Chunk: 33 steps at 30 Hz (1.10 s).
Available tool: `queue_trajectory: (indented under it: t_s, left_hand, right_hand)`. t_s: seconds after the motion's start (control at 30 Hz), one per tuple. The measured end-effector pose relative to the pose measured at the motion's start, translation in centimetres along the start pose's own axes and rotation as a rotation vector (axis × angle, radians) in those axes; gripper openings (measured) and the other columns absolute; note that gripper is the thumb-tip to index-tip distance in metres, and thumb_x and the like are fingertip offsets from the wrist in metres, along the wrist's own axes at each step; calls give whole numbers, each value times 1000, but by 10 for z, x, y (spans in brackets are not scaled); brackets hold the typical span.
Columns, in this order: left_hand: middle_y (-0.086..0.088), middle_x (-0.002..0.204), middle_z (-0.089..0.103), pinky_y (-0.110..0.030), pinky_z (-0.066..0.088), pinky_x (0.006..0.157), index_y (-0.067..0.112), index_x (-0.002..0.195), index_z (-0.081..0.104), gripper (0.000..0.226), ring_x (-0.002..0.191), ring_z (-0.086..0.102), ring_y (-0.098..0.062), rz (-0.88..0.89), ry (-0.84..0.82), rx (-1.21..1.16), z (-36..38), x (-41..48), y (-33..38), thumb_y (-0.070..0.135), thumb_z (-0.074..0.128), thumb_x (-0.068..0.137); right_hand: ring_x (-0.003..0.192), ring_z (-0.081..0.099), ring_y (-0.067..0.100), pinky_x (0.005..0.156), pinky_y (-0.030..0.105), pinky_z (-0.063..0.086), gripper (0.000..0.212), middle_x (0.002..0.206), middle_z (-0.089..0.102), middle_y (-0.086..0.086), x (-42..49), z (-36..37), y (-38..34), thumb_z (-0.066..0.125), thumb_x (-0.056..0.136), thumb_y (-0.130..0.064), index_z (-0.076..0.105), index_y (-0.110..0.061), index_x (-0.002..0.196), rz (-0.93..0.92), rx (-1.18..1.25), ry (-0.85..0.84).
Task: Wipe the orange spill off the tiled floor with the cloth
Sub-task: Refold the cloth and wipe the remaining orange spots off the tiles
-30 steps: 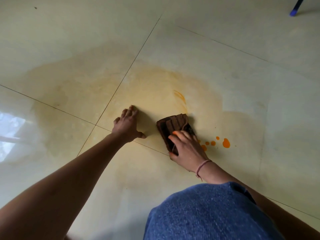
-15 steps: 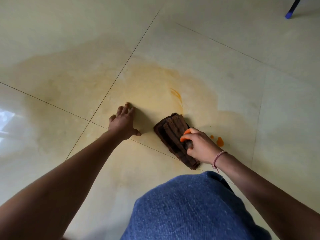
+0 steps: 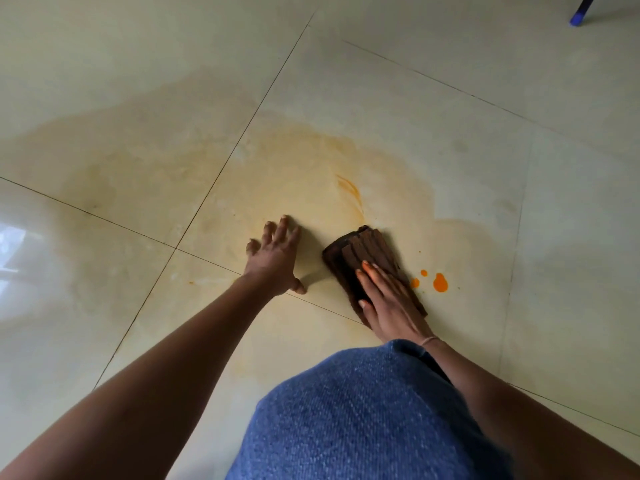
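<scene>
While the right hand [image 3: 388,299] presses flat on the cloth [image 3: 367,258], gripping nothing, the orange drops [image 3: 440,283] lie just to its right; the left hand [image 3: 273,261] braces, splayed.

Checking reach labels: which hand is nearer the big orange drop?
Right. The right hand lies flat on the cloth, just beside the big orange drop; the left hand is braced on the floor beyond the cloth.
</scene>
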<state>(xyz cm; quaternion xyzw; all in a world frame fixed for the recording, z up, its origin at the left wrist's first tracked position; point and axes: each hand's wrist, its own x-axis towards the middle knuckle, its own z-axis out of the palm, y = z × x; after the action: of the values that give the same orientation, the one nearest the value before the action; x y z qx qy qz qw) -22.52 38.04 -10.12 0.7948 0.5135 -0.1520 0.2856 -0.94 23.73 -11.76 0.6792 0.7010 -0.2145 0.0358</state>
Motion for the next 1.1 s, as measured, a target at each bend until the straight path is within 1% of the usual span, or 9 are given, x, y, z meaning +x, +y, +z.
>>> queue_trajectory:
  t_s: [0.2, 0.4, 0.5, 0.63, 0.77, 0.83, 0.97, 1.03, 1.1]
  left_hand:
    - [-4, 160, -16, -60, 10, 115, 21, 154, 1, 127, 147, -13, -29, 12, 13, -6, 0, 2, -2, 41, 87, 62]
    - [-3, 156, -30, -68, 4, 108, 25, 151, -15, 151, 143, -22, -38, -162, 25, -72, -24, 17, -17, 54, 90, 46]
    - [-2, 157, -28, -73, 10, 107, 27, 151, -15, 156, 143, -19, -40, -209, -29, -55, -42, 27, -32, 56, 90, 40]
    - [-1, 157, -28, -71, 24, 104, 27, 152, -14, 156, 144, -16, -41, -205, -70, -23, -47, 30, -40, 58, 89, 39]
    - [2, 157, -26, -69, 27, 104, 29, 152, -13, 155, 145, -14, -39, -217, -55, -14, -44, 29, -39, 57, 89, 39]
    - [2, 158, -26, -68, 27, 104, 30, 151, -14, 154, 145, -14, -38, -211, -37, -14, -40, 35, -42, 56, 89, 39]
    - [0, 158, -24, -65, 28, 105, 28, 152, -12, 153, 145, -13, -38, -212, -20, -14, -43, 33, -43, 54, 90, 41]
    - [1, 158, -24, -62, 29, 106, 24, 152, -11, 153, 145, -12, -37, -202, -2, -18, -42, 30, -44, 57, 89, 40]
    - [2, 158, -25, -60, 26, 107, 21, 152, -11, 154, 146, -13, -35, -188, 8, -5, -40, 29, -47, 62, 86, 40]
  right_hand:
    - [140, 33, 25, 110, 46, 34, 52, 153, 36, 10, 6, -7, -12, 31, 97, -38, 46, -14, 141, -30, -50, 66]
    - [148, 13, 20, 119, 41, 12, 57, 161, 17, 4, 84, -7, -21, 22, 100, -41, 24, -20, 152, -40, -50, 142]
    - [148, 13, 19, 119, 42, 12, 57, 161, 18, 4, 88, -2, -32, 23, 99, -40, 24, -21, 153, 24, -89, 222]
    - [148, 13, 21, 117, 45, 16, 63, 161, 16, 6, 45, 9, -23, 26, 98, -46, 20, -19, 154, 29, -128, 158]
    - [144, 25, 28, 117, 45, 18, 71, 158, 26, 12, 142, -25, -10, 32, 92, -54, 29, -15, 151, 232, -93, 285]
    - [145, 21, 27, 117, 44, 13, 72, 159, 22, 10, 216, -46, -34, 31, 92, -56, 28, -16, 151, 279, -76, 309]
    - [148, 13, 23, 119, 42, 10, 68, 161, 16, 9, 205, -29, -76, 30, 97, -52, 20, -15, 154, 37, -133, 260]
    - [148, 14, 23, 118, 44, 14, 66, 161, 17, 8, 142, -15, -56, 30, 97, -50, 20, -16, 154, -84, -124, 226]
    - [147, 17, 23, 117, 45, 17, 68, 160, 20, 9, 140, -18, -22, 31, 94, -50, 23, -16, 153, -48, -115, 236]
